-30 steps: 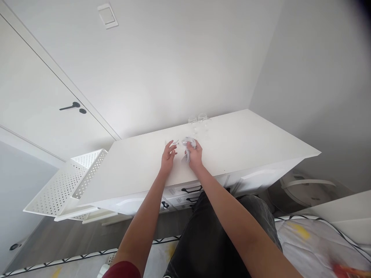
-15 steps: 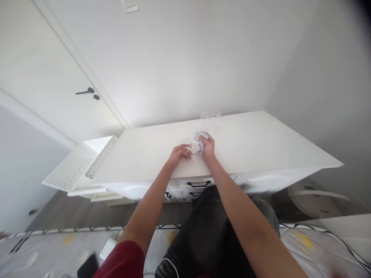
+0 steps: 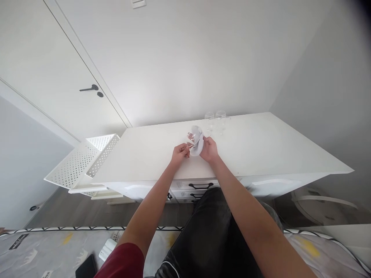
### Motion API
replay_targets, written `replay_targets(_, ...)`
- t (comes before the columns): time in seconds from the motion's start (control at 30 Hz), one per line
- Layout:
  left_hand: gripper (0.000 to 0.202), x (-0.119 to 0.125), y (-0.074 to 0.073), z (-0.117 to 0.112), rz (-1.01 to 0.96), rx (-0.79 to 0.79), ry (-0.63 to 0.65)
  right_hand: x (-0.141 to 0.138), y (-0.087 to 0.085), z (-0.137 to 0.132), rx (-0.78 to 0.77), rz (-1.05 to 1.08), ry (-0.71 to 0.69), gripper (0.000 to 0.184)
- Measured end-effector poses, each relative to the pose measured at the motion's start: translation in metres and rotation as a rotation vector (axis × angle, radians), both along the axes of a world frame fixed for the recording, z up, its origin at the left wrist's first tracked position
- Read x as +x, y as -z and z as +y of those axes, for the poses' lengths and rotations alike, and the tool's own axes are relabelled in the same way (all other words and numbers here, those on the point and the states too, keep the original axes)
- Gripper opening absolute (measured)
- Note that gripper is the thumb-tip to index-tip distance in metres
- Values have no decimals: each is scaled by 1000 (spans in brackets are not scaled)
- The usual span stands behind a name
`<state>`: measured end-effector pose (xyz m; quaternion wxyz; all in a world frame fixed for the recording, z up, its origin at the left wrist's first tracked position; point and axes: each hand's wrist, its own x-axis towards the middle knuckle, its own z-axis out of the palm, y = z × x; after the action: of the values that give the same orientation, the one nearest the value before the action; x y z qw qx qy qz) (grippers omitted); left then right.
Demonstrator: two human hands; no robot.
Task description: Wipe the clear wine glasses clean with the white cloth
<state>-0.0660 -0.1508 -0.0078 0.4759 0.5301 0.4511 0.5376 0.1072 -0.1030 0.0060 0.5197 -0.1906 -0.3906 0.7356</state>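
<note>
Above the white cabinet top (image 3: 162, 162), my left hand (image 3: 181, 153) is closed round the stem or base of a clear wine glass (image 3: 190, 137). My right hand (image 3: 209, 149) grips a pale cloth (image 3: 197, 150), which is spread out against the glass. The glass is tilted, and the cloth covers part of it. Close to the wall at the back edge, several clear stemmed glasses (image 3: 220, 115) stand upright, beyond my right hand.
A white perforated rack (image 3: 75, 165) stands at the cabinet's left end. Drawers with black handles (image 3: 201, 186) face me. Behind lies a patterned bed (image 3: 55, 251) with a dark phone (image 3: 87, 267) and a white object (image 3: 107, 249). A round-topped item (image 3: 315, 204) is at lower right.
The cloth has gone from bunched in my right hand to opened out against the glass. My left fingers have closed from a looser hold. The view has shifted slightly.
</note>
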Motion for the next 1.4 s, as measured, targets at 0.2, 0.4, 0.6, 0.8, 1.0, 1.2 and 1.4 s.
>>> replay_targets(0.2,42,0,-3,-4,-22,-3,-44,2,-2,-11,74,-37,8,37)
replay_targets(0.4,41,0,-6,-10,28,83,-9,6,16,3,-161,-5,431,46)
replay_targets(0.6,42,4,-6,-6,-4,107,69,6,6,-7,-100,-1,166,34)
replay_targets(0.8,40,2,-3,-2,-72,71,-123,-1,12,-8,3,-185,37,55)
replay_targets(1.0,40,1,-6,-7,0,164,-181,2,18,0,24,-358,458,32)
replay_targets(1.2,39,3,-7,-9,104,179,-20,6,3,-9,64,-124,242,24)
replay_targets(1.4,37,4,-6,-7,-10,150,44,11,-5,-16,80,79,-26,27)
